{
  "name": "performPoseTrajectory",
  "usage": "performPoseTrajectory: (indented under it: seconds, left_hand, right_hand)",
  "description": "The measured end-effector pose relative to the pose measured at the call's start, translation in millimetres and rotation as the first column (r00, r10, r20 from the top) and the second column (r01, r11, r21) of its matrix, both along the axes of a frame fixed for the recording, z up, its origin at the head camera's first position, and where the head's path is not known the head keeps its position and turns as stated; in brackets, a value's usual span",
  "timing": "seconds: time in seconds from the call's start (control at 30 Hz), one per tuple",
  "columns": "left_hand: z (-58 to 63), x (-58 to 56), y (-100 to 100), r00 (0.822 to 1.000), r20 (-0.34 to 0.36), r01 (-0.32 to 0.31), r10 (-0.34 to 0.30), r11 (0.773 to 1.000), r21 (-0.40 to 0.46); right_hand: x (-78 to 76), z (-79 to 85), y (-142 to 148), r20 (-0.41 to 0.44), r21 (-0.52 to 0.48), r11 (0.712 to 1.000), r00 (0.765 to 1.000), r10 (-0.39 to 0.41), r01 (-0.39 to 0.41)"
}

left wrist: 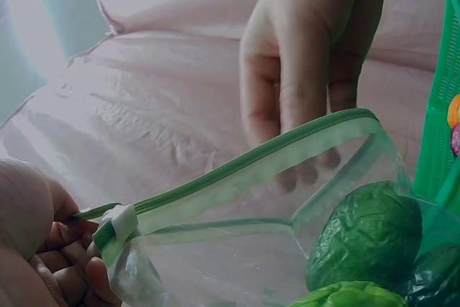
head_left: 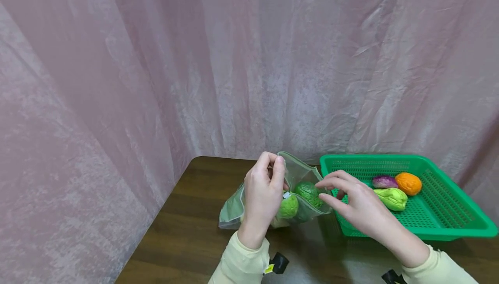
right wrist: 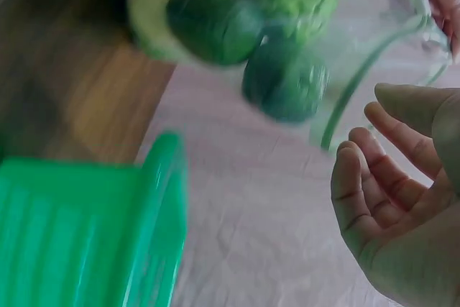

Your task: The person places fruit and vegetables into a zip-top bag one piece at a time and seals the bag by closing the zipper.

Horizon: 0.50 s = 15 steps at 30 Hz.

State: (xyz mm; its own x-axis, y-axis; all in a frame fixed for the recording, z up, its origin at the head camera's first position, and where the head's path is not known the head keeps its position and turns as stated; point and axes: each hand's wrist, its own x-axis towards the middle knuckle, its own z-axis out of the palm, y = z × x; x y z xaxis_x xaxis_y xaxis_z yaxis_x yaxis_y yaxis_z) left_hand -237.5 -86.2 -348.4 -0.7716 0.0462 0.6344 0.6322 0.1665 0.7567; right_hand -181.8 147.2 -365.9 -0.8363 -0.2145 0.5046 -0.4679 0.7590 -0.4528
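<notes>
A clear zip bag (head_left: 231,212) with green edging lies on the table, its mouth gaping. Several pieces of produce are inside: a bumpy light green one (head_left: 288,207), a wrinkled dark green one (head_left: 308,193), and, in the right wrist view, a smooth dark green one (right wrist: 215,23) and a pale yellowish one (right wrist: 149,5). My left hand (head_left: 263,188) pinches the bag's zip end beside the white slider (left wrist: 123,222). Beside the opposite end of the mouth is my right hand (head_left: 360,204), fingers loosely bent with nothing between them; fingertips show through the film in the left wrist view.
To the right stands a green plastic basket (head_left: 374,156), holding an orange fruit (head_left: 408,184), a purple vegetable (head_left: 385,181) and a light green ridged chayote (head_left: 393,198). A wooden table (head_left: 175,232) carries everything. Behind it hangs a pink curtain (head_left: 249,80).
</notes>
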Motion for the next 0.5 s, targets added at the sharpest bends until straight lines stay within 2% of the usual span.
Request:
performPoseTrajectory:
  seconds: [0.2, 0.4, 0.5]
  left_hand:
    - [-0.2, -0.7, 0, 1.000, 0.014, -0.007, 0.007, 1.000, 0.004]
    - [0.9, -0.8, -1, 1.000, 0.015, -0.009, 0.008, 1.000, 0.009]
    - [1.5, -0.5, -2, 1.000, 0.012, -0.012, 0.012, 1.000, 0.019]
  right_hand:
    - [1.6, 1.3, 45, -0.017, 0.124, 0.987, 0.994, -0.105, 0.106]
    - [-0.9, -1.8, 100, -0.026, 0.294, 0.932, 0.976, -0.215, 0.213]
    - [-5.2, -1.1, 127, 0.026, 0.372, 0.898, 0.964, -0.265, 0.237]
